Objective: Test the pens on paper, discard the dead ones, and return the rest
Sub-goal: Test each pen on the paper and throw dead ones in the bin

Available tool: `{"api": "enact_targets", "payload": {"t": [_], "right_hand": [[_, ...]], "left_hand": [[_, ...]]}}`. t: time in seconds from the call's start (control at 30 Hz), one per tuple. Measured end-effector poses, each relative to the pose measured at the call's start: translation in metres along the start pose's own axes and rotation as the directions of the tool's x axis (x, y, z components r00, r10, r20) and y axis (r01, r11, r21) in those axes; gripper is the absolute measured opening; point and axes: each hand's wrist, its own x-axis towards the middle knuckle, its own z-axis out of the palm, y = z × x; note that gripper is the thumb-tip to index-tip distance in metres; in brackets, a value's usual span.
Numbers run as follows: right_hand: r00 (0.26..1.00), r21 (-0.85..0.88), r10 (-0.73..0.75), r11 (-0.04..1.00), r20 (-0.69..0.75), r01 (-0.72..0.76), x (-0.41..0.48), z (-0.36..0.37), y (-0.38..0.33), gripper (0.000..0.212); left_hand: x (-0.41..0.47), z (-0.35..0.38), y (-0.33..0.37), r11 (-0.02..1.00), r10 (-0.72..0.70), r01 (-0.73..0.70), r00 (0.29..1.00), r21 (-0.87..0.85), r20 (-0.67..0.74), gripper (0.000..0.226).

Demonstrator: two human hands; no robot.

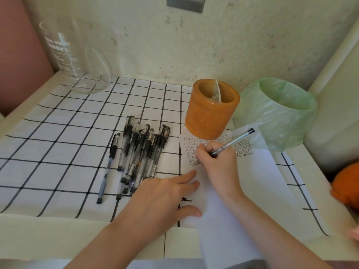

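A white sheet of paper (258,177) lies on the checked cloth, its top covered in small written marks. My right hand (217,162) grips a clear pen (236,141) with its tip on the paper, cap end pointing up right. My left hand (165,195) lies flat with spread fingers, pressing the paper's left edge. Several capped black-grip pens (139,152) lie in a loose pile left of the paper. An orange cylindrical pen holder (210,113) stands behind the paper. A small bin lined with a green bag (279,113) stands to its right.
A large clear glass jug (73,57) stands at the back left on the black-and-white checked cloth (58,142). An orange object (347,183) sits at the right edge. The wall is close behind, and a white ledge runs along the right.
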Motion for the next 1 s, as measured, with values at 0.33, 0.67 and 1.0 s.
{"api": "enact_targets", "payload": {"t": [0.33,0.67,1.0], "right_hand": [[0.999,-0.001,-0.038,0.999,0.036,0.038,-0.0016,0.0005,-0.0017,0.039],[0.999,-0.015,-0.053,0.998,0.010,0.053,-0.0004,-0.0001,-0.0001,0.045],[0.998,-0.021,-0.052,0.998,0.045,0.053,-0.0012,-0.0003,-0.0025,0.047]], "left_hand": [[0.0001,0.0023,-0.0037,0.995,-0.003,0.002,1.000,-0.099,-0.011,0.060],[-0.0007,0.0015,-0.0036,0.997,-0.007,0.007,1.000,-0.078,-0.005,0.060],[-0.0006,0.0014,-0.0036,0.997,-0.002,0.002,1.000,-0.074,0.000,0.059]]}}
